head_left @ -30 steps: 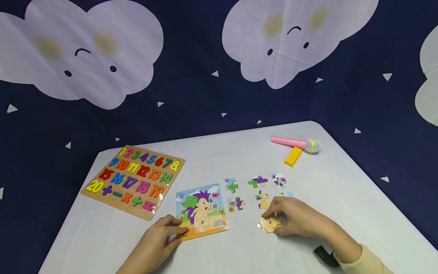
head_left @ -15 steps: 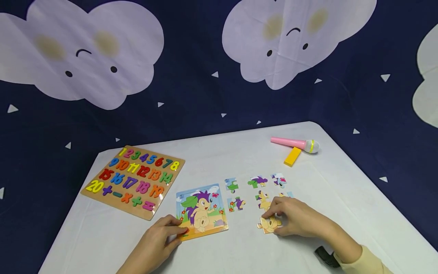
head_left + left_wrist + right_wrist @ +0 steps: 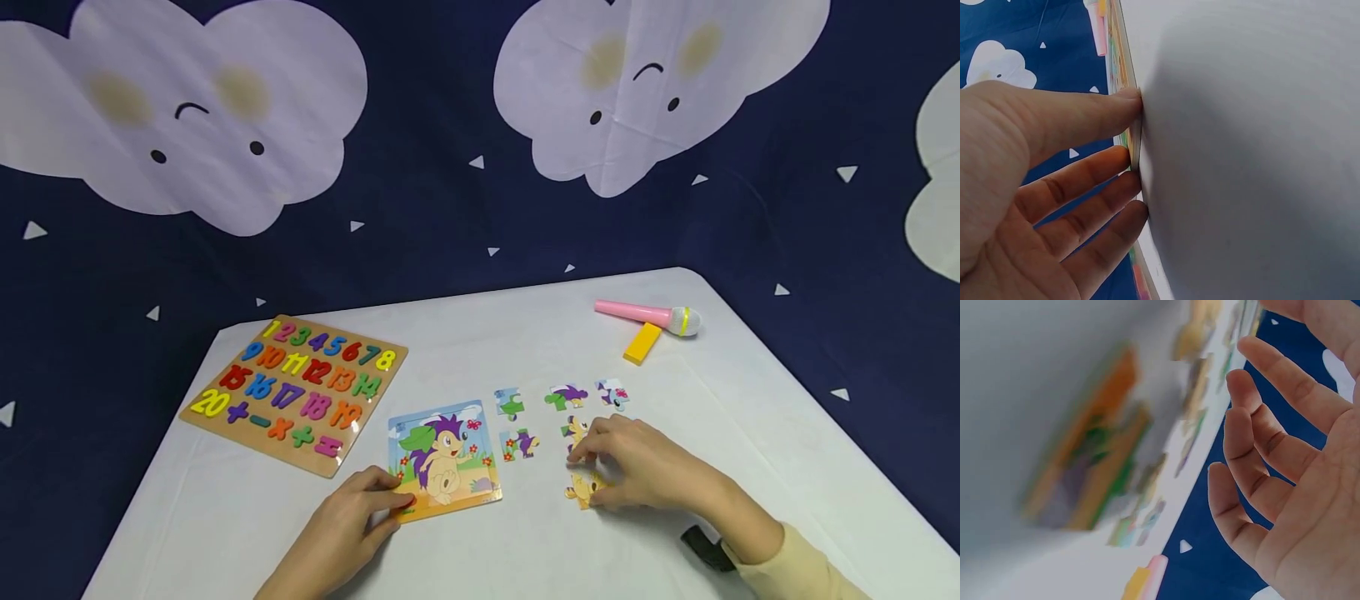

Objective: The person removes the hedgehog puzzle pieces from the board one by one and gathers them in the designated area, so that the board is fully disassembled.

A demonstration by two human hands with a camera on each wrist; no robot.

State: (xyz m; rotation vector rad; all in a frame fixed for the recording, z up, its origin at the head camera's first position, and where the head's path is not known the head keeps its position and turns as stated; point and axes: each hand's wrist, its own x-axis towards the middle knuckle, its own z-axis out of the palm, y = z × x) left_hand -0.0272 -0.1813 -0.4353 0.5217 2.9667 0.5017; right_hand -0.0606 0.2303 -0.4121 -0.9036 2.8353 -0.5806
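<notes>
My left hand [image 3: 358, 515] holds the lower left corner of a square puzzle board [image 3: 444, 467] printed with a purple hedgehog. In the left wrist view, thumb and fingertips meet the board's thin edge [image 3: 1137, 134]. My right hand [image 3: 641, 467] hovers over loose puzzle pieces, its fingers loosely bent and apart. Beneath it, partly covered, lies a cream-and-orange piece [image 3: 580, 492]. In the right wrist view, the right fingers [image 3: 1300, 387] hold nothing. A blurred orange, green and purple piece [image 3: 1094, 456] lies close to that camera; the hand hides it in the head view.
Several more puzzle pieces [image 3: 519, 444] lie in rows right of the board. A wooden number board [image 3: 262, 442] sits on the left of the table. At the back right are a pink toy microphone [image 3: 633, 311] and a yellow block [image 3: 642, 343]. A black object [image 3: 705, 547] lies by the right wrist.
My right hand has let go of the cream-and-orange piece and shifted slightly up and left. My left hand stays on the puzzle board. The head view has tilted slightly.
</notes>
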